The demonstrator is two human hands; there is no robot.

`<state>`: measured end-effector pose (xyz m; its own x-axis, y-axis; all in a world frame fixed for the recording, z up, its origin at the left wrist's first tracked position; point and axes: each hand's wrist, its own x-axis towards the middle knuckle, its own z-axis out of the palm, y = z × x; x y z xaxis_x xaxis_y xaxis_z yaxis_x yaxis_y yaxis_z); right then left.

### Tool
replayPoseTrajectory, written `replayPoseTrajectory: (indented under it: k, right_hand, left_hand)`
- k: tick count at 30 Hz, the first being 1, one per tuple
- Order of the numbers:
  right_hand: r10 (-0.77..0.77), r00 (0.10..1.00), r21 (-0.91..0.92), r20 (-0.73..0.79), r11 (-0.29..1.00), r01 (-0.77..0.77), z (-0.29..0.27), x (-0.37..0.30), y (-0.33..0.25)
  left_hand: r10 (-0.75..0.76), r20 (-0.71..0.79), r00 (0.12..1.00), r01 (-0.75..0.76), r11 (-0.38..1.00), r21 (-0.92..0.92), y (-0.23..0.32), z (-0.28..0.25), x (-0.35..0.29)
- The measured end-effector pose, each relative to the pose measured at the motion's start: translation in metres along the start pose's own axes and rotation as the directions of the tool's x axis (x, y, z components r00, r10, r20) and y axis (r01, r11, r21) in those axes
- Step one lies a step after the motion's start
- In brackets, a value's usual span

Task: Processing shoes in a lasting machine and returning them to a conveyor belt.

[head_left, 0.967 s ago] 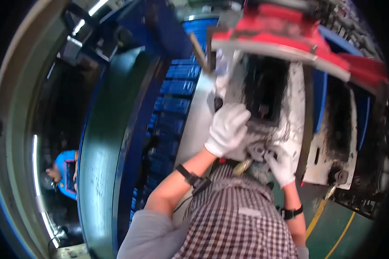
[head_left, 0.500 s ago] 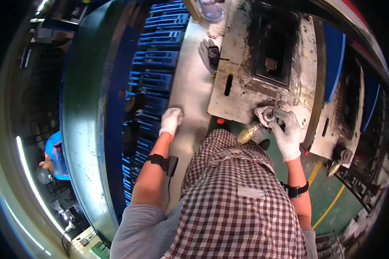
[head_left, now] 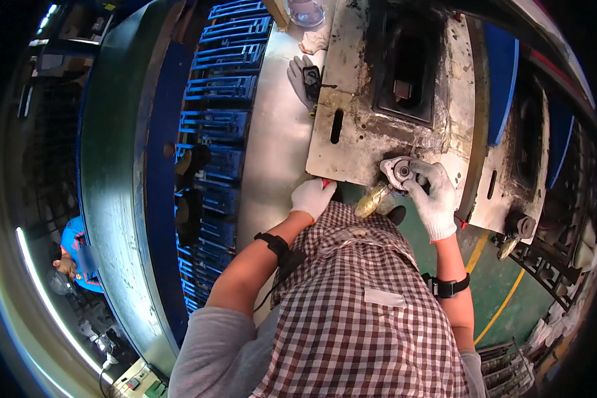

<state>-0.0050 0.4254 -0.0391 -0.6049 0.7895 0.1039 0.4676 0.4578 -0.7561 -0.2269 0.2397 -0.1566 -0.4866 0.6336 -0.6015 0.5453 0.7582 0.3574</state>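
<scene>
My right hand (head_left: 435,200), in a white knit glove, curls its thumb and fingers against a round metal fitting (head_left: 399,172) with a ringed centre, at the near edge of a stained metal plate (head_left: 351,159). Below the fitting hangs a bulb-shaped piece wrapped in yellowish film (head_left: 373,201). My left hand (head_left: 312,200), gloved too, is at the plate's near left corner, its fingers closed at a small red knob (head_left: 326,182). The knob is mostly covered by the glove.
A grey glove (head_left: 300,78) and a black object (head_left: 312,81) lie on the metal ledge (head_left: 268,139). Blue slotted racks (head_left: 222,86) line the left. A second stained plate (head_left: 494,199) with a similar fitting stands right. A person in blue (head_left: 79,255) is far left.
My left hand has moved right from above the metal ledge to the red knob at the plate's corner. The right hand stays at the metal fitting. The view has shifted slightly.
</scene>
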Motion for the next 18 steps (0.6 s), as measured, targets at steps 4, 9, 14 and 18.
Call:
replayPoseTrajectory:
  k: [4, 9, 14, 18]
  right_hand:
    - [0.006, 1.0, 0.004, 0.011, 1.0, -0.006, 0.001, -0.001, -0.003]
    - [0.002, 0.999, -0.003, 0.043, 1.0, -0.002, 0.002, 0.0, -0.008]
    - [-0.036, 0.999, 0.004, 0.012, 0.999, 0.036, 0.001, -0.001, -0.002]
    - [-0.006, 1.0, 0.003, 0.025, 1.0, 0.006, 0.002, -0.001, 0.0]
  left_hand:
    - [0.059, -0.096, 0.994, -0.041, 0.984, 0.173, 0.004, 0.0, -0.001]
    - [0.089, -0.085, 0.992, -0.057, 0.945, 0.322, 0.0, 0.006, 0.004]
    - [0.029, 0.053, 0.998, -0.045, 0.943, 0.33, -0.01, 0.004, 0.016]
    - [0.071, 0.156, 0.985, -0.077, 0.996, 0.037, -0.105, -0.001, 0.048]
